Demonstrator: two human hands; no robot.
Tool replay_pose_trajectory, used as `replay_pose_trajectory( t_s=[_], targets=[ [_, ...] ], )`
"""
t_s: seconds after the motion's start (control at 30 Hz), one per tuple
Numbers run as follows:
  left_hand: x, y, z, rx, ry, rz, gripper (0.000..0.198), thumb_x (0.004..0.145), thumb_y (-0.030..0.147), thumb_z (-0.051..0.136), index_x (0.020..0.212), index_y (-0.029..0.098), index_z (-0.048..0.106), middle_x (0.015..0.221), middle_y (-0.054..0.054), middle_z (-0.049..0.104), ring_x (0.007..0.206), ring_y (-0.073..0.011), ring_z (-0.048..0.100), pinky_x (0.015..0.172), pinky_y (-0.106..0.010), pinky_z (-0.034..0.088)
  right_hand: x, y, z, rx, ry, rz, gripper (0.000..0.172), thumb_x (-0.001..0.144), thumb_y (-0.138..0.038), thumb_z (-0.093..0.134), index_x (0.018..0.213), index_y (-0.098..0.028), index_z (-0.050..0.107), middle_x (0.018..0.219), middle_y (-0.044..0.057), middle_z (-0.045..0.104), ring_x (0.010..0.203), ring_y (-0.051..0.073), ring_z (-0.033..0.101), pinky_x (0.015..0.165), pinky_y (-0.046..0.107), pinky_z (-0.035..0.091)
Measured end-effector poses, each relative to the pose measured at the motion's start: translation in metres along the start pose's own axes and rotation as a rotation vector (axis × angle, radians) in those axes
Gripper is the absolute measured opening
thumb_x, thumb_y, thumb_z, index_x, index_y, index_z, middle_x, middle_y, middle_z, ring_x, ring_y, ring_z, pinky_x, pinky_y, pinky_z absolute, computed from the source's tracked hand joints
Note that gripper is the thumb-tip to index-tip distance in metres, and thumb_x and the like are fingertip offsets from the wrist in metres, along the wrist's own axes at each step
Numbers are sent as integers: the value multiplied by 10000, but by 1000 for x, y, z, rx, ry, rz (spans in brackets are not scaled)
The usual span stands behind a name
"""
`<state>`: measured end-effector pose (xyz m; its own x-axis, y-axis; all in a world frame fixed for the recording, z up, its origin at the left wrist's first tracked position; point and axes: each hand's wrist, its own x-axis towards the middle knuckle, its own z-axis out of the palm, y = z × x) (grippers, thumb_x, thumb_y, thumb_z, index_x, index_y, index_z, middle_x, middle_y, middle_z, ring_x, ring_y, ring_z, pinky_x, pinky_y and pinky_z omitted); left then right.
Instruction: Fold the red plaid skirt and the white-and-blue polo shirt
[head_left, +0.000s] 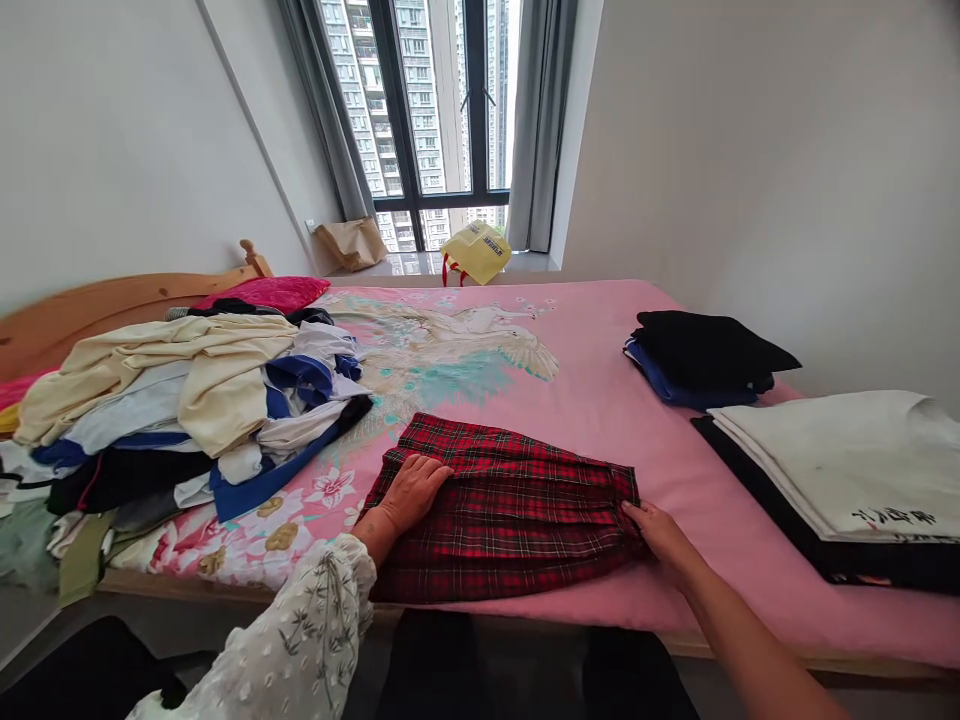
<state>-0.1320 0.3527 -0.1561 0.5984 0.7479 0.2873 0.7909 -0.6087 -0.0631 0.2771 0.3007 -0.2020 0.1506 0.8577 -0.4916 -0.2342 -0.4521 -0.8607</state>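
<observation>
Smoothing the plaid skirt (pixel 510 540), spread at lower centre of the frame, is judged best done under light tension from the right hand (pixel 660 535), pinched on its narrow end. The left hand (pixel 411 490) is laid palm-down (grip beneath cannot be told); pleats should be stroked lengthwise.

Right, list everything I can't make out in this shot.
All in the head view:
- Some fingers of the right hand: hidden by the red plaid garment or the hand itself.
- Lower layers of the clothes pile: covered by clothes on top.
- White folded cloth, far side: cut off by the right edge.
- Print on the yellow bag: too small.
</observation>
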Motion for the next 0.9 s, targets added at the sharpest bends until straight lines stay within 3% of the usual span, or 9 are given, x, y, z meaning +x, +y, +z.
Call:
replay_pose_trajectory(
  t_s=[0.13, 0.27, 0.43, 0.67, 0.77, 0.9],
  targets=[
    [-6, 1, 7, 0, -51, -29, 294, 921, 220, 368, 892, 210, 661, 871, -62, 608, 837, -186, 526, 832, -355, 388, -1, 0, 1, 9, 2, -16, 48, 773, -230, 585, 795, -206, 620, 705, 23, 718, 635, 191, 667, 622, 274, 521],
    [-15, -2, 11, -6, -105, -115, 281, 908, 212, 383, 910, 221, 664, 867, -57, 602, 829, -179, 533, 787, -320, 399, 0, 1, 1, 3, 16, -19, 44, 766, -232, 579, 758, -207, 615, 678, 22, 711, 608, 189, 659, 593, 273, 513],
    [-30, -9, 3, 1, -126, -322, 267, 883, 363, 445, 912, 220, 669, 934, -66, 597, 911, -200, 537, 834, -337, 392, 1, 2, -1, 10, 22, -4, 49, 746, -247, 590, 759, -203, 609, 668, 31, 709, 601, 199, 660, 553, 281, 507],
    [-48, -13, -6, 26, -85, -648, 446, 793, 559, 508, 1055, 230, 655, 1009, -87, 597, 983, -253, 540, 860, -386, 399, 6, 7, -4, 13, 12, -17, 91, 726, -272, 614, 783, -202, 625, 699, 33, 717, 637, 212, 670, 607, 311, 524],
    [-65, -13, -8, 23, -42, -748, 450, 820, 525, 476, 1123, 225, 620, 1101, -87, 596, 1027, -242, 542, 889, -370, 411, 1, 1, -1, 9, 24, -6, 92, 727, -280, 600, 770, -207, 636, 709, 46, 720, 663, 227, 676, 626, 327, 531],
    [-112, -8, -11, -47, 82, -896, 460, 846, 485, 416, 1176, 198, 560, 1186, -90, 593, 1111, -245, 521, 973, -381, 380, -4, -6, 1, -72, 73, -4, 217, 729, -396, 621, 822, -205, 668, 846, 77, 732, 823, 245, 681, 713, 331, 542]
  ],
)
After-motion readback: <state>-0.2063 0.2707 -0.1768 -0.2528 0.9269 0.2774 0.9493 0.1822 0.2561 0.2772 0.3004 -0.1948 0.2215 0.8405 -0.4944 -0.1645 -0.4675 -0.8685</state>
